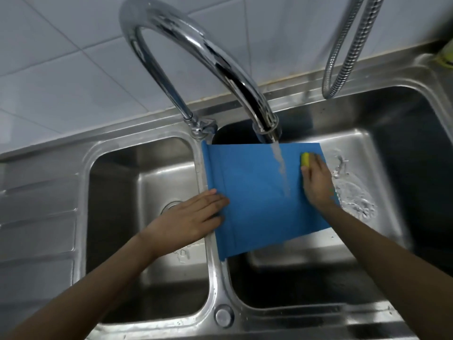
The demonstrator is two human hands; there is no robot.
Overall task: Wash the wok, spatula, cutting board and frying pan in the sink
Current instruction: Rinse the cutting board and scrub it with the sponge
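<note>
1. Over the right basin of the double-bowl stainless steel sink (215, 271): flat blue plastic cutting board (259, 200), tilted, left edge propped on the divider between the two basins, right side sloping down into the basin.
2. Left hand (193, 220): laid flat on the board's left edge above the divider, fingers straight and close together, pressing down, not curled round anything.
3. Right hand (317, 182): on the board's upper right area, fingers bent over a small yellow sponge (305, 159), pressing it against the blue surface.
4. Curved chrome gooseneck tap (196, 52): spout above the board's far edge; stream of water (279, 165) landing on the board just left of the sponge.
5. Right basin floor beside the board: foamy water (350, 190).
6. Back right: ribbed metal hose (348, 47) hanging in a loop against the white tiled wall (61, 57).
7. Wok, spatula, frying pan: not in view.
</note>
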